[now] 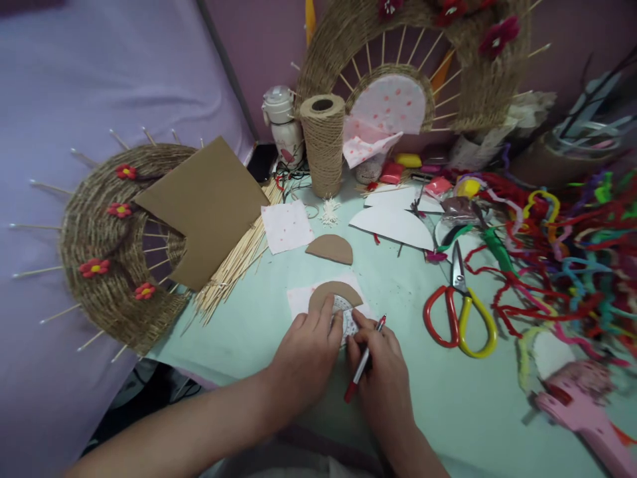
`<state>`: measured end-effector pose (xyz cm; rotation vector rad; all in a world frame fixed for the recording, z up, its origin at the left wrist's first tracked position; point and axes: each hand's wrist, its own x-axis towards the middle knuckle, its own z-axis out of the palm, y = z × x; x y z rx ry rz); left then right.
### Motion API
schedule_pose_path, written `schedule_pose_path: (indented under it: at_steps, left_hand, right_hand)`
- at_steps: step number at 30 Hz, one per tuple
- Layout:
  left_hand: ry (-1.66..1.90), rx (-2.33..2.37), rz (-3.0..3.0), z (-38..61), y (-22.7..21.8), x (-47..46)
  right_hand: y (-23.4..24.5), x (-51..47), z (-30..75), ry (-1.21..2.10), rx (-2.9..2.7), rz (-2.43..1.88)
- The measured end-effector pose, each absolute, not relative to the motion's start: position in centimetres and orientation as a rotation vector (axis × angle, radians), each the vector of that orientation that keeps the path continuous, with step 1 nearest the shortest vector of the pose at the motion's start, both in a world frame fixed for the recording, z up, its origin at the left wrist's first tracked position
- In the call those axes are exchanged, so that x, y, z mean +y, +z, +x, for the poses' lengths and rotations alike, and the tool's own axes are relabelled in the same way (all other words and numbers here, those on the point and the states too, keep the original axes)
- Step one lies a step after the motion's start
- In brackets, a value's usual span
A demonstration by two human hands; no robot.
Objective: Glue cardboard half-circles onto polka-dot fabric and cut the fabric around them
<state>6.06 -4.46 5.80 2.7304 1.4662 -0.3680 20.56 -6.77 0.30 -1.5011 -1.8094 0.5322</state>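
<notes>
My left hand [307,352] presses its fingers down on a brown cardboard half-circle [326,294] and a clear protractor [347,317] lying on a white dotted cloth square [299,300]. My right hand [381,372] pinches a red and white pen [363,362], its tip at the protractor's edge. A second cardboard half-circle [330,248] lies a little farther away on the pale green table [249,318].
Red and yellow scissors [460,312] lie to the right, beside a heap of coloured pipe cleaners [562,245]. A pink glue gun [582,398] sits at the near right. A twine spool [323,143], bamboo sticks [233,265], cardboard sheet [206,206] and woven fans [107,252] stand behind and left.
</notes>
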Motion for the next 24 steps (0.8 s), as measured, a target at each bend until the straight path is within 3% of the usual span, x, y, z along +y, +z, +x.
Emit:
schedule_pose_path:
  at_steps: [24]
  left_hand:
    - [-0.237,1.586,2.737,6.7,4.8,-4.9]
  right_hand:
    - [0.5,-6.6,20.4,0.429,-1.816,-1.436]
